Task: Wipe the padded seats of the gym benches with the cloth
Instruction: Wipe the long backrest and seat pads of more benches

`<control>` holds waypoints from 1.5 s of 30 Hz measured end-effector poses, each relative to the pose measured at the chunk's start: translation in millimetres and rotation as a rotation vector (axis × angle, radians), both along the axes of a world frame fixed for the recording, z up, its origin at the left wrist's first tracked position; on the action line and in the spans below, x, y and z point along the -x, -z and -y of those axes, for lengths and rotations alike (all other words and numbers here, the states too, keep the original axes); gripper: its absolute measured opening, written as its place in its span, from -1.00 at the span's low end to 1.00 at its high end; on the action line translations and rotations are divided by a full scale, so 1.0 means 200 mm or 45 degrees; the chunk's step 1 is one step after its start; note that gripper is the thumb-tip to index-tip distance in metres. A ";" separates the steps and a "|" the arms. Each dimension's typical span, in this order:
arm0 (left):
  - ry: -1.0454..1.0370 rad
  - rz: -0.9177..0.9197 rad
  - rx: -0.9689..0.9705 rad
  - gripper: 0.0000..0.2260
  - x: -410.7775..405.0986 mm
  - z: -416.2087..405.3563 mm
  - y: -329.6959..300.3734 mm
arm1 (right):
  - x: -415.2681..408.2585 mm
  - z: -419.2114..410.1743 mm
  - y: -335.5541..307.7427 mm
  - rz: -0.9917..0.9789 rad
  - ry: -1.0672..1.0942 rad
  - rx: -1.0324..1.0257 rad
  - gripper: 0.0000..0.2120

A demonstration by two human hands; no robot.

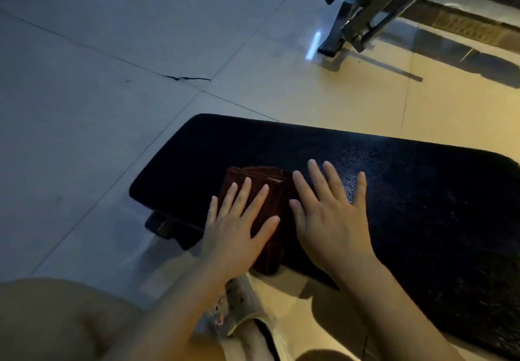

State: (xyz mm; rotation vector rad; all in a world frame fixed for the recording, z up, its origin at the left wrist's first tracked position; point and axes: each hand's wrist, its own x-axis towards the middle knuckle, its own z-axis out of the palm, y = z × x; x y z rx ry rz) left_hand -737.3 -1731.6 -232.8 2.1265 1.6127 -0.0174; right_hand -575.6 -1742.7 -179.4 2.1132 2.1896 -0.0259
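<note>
One folded cloth (264, 191), dark brownish-red, sits on the black padded seat (408, 191) of the gym bench, toward the seat's left end and close to the near edge, so its near end hangs a bit over the side of the pad. You can see a few stacked layers along the cloth's far edge, so it's folded over several times. Left hand (239, 228) lies flat on top of the cloth, fingers straight and spread, palm down, not curled round anything, just pressing on it. Right hand (332, 217) is just beside it on the right, also flat with fingers splayed; its thumb and index finger lie at the cloth's right edge and the rest of the hand rests on the bare pad. So both hands are spread flat, neither one gripping. The pad has a pebbly textured surface that catches a bit of light near the right hand's fingers. Under the left end of the seat a dark bit of the bench frame (166, 227) pokes out, resting on the tiled floor (98, 107). The floor is glossy pale tile with a crack (185, 78) running along one tile seam further out. Up in the top right corner there's the metal base of another gym machine (363, 20), well apart from the bench. Down at the bottom you can see the person's foot in a light sandal (242, 312) beside the bench, and a knee (56, 318) at the lower left.
</note>
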 end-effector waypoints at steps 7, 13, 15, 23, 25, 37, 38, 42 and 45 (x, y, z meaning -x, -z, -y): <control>-0.042 -0.044 0.012 -0.46 0.00 -0.43 0.09 | 0.08 -0.05 0.16 -0.087 0.126 -0.056 -0.43; -0.152 -0.012 0.011 -0.43 -0.02 -1.06 0.20 | 0.07 -0.08 0.25 -0.034 0.097 -0.238 -0.44; -0.150 -0.007 0.001 -0.43 0.03 -1.16 0.23 | 0.07 -0.07 0.26 -0.030 0.099 -0.224 -0.44; -0.504 -0.108 0.098 -0.41 0.57 -1.04 0.34 | 0.08 -0.08 0.20 0.003 0.150 -0.005 -0.41; -0.597 -0.093 0.124 -0.40 0.65 -0.90 0.35 | 0.08 -0.08 0.17 0.019 0.142 0.121 -0.35; -0.532 -0.016 0.062 -0.41 0.29 -0.06 0.12 | 0.08 -0.01 0.05 -0.252 0.086 0.132 -0.44; -0.464 -0.017 0.018 -0.42 0.22 -0.01 0.10 | 0.06 0.02 0.04 -0.350 0.091 0.084 -0.45; -0.205 -0.010 -0.084 -0.40 0.00 0.07 0.03 | -0.07 0.18 -0.06 -0.642 0.153 -0.185 -0.52; -0.199 0.022 -0.147 -0.44 -0.07 0.07 0.03 | -0.24 0.29 -0.16 -0.735 0.215 -0.284 -0.49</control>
